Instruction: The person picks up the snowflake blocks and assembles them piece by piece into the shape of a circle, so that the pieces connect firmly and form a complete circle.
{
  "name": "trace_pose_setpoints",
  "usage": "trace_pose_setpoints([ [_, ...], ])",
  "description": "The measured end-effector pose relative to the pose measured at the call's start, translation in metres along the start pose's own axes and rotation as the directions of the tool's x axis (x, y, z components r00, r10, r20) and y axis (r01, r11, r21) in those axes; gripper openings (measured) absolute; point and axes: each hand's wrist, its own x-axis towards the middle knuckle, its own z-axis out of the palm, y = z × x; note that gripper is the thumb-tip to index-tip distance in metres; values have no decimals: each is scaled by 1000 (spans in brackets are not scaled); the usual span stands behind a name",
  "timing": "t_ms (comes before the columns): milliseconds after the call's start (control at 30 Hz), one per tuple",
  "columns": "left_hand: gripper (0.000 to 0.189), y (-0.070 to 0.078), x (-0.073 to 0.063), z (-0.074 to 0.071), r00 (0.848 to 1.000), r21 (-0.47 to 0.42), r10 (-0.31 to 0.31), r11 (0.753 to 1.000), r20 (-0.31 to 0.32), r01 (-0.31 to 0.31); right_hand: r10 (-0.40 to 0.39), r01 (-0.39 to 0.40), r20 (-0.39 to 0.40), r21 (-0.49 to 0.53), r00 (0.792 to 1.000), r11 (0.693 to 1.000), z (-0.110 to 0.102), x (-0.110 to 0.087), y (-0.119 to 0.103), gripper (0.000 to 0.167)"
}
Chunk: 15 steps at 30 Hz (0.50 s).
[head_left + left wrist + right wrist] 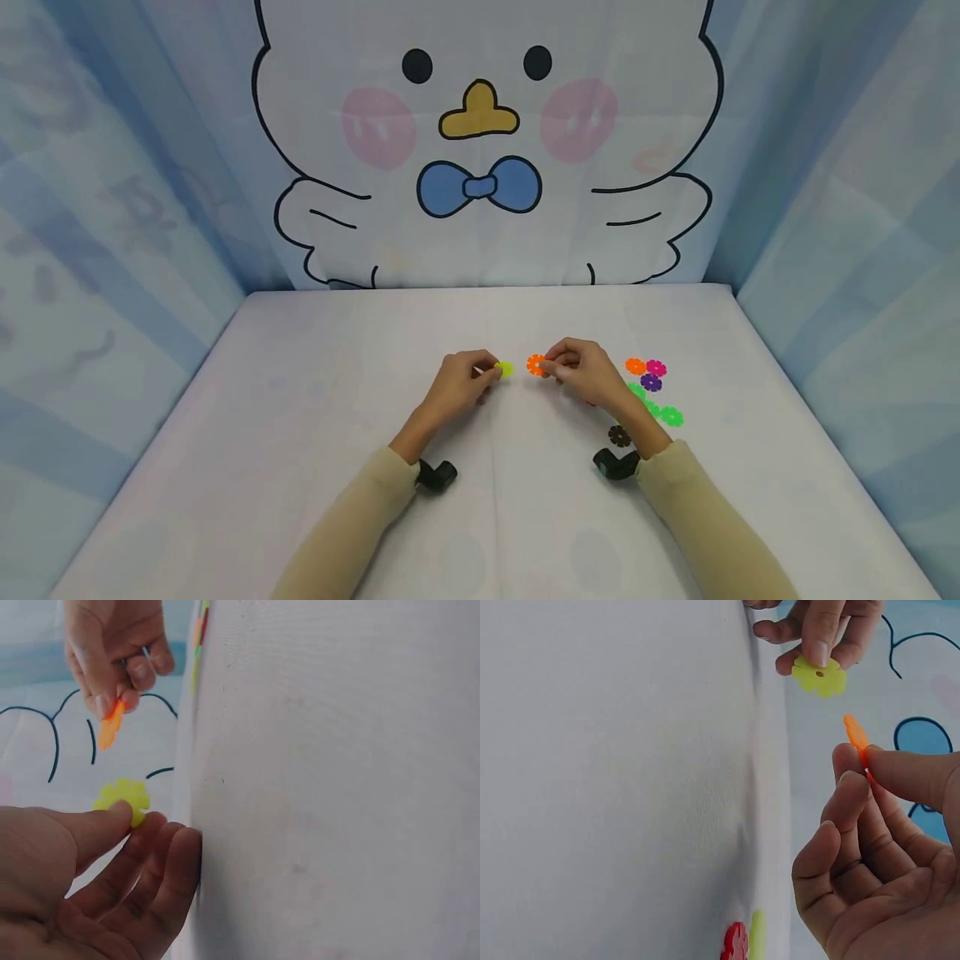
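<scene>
Between thumb and fingertips my left hand point(465, 383) pinches a yellow flower-shaped disc point(124, 796) with a notched rim and a small centre hole. My right hand point(588, 373) pinches an orange disc point(536, 365) of the same kind. In the head view the two discs face each other a short gap apart. The right wrist view shows the orange disc point(856, 739) nearly edge-on, while the yellow disc point(820, 676) turns its flat side to the camera. Some of each rim is hidden under the fingers.
Right of my right hand lie loose discs: an orange one point(635, 367), a pink one point(656, 367), a purple one point(651, 382) and several green ones point(672, 416). A dark brown disc point(618, 436) lies by the right wrist. A red disc point(735, 943) shows under the right hand.
</scene>
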Motion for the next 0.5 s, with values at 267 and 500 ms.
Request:
trace_pose_setpoints([
  [267,17,-11,1,-1,999,-92,-36,995,-29,33,-1,-1,48,56,999,998,15,10,-3,15],
  [500,18,-13,2,0,999,-103,-26,994,-29,23,15,-18,59,57,998,998,22,13,3,17],
])
